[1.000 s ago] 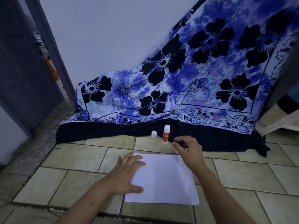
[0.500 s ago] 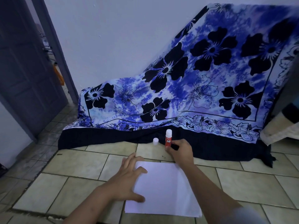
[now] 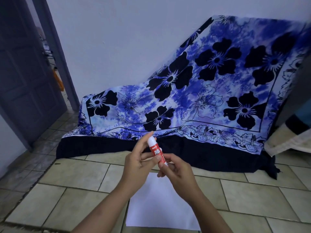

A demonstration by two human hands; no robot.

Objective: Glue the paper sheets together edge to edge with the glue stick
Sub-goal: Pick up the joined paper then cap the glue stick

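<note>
A red and white glue stick [image 3: 156,151] is held up in the air above the floor, tilted with its white cap end toward the upper left. My right hand [image 3: 176,172] grips its lower end. My left hand [image 3: 139,162] has its fingers around the upper part, with fingertips near the white cap. White paper sheets [image 3: 159,206] lie flat on the tiled floor under both hands, partly hidden by my forearms. The small white cap seen earlier on the floor is hidden behind my hands.
A blue floral cloth [image 3: 202,101] drapes over something against the white wall, its dark hem reaching the tiles just beyond the paper. A dark door [image 3: 25,84] stands open at the left. Beige floor tiles [image 3: 75,172] surround the paper.
My right hand lifted the glue stick from the floor near the cloth and brought it up. My left hand left the paper and came up to the stick.
</note>
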